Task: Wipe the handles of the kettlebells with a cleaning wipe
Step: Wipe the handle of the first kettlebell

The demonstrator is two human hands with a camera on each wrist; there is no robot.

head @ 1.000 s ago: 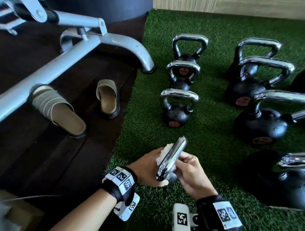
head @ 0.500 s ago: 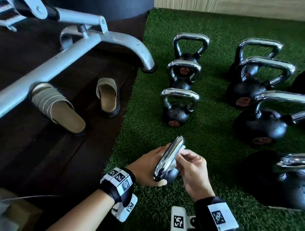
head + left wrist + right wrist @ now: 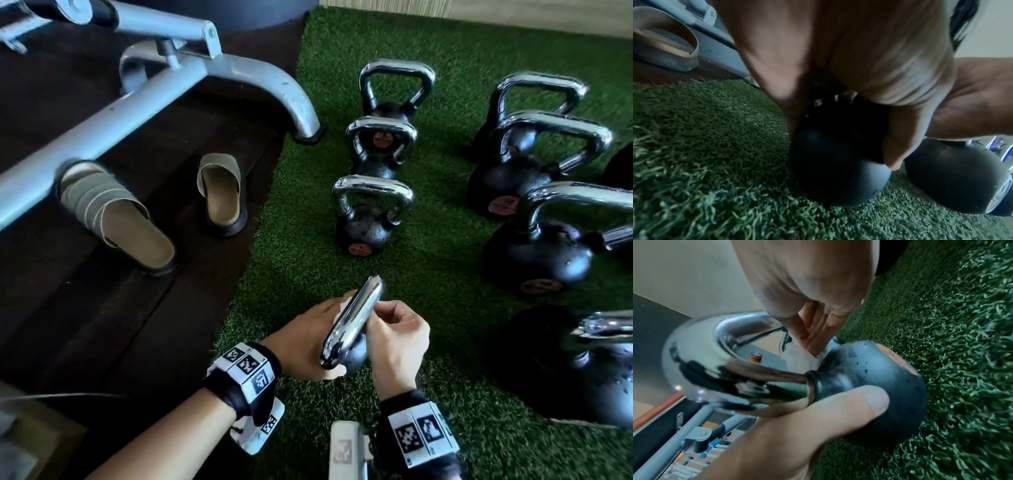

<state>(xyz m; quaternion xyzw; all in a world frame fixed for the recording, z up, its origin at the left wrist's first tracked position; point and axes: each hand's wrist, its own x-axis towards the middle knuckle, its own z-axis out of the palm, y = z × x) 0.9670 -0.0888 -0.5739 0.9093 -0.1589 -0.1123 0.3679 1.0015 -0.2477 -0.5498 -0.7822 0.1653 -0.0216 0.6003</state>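
Two tan slippers (image 3: 219,192) on dark wood floor (image 3: 102,325); grey metal gym frame (image 3: 191,78) above; green fake grass (image 3: 301,260) beside.

Both my forearms reach forward and converge, a banded wrist on each. My left hand (image 3: 308,339) is cupped, back turned up, its fingers (image 3: 898,146) curling down and under. My right hand (image 3: 394,339) faces it, knuckles up, its fingers (image 3: 816,334) held straight together and pointing down, the thumb (image 3: 838,415) stretched flat below them.
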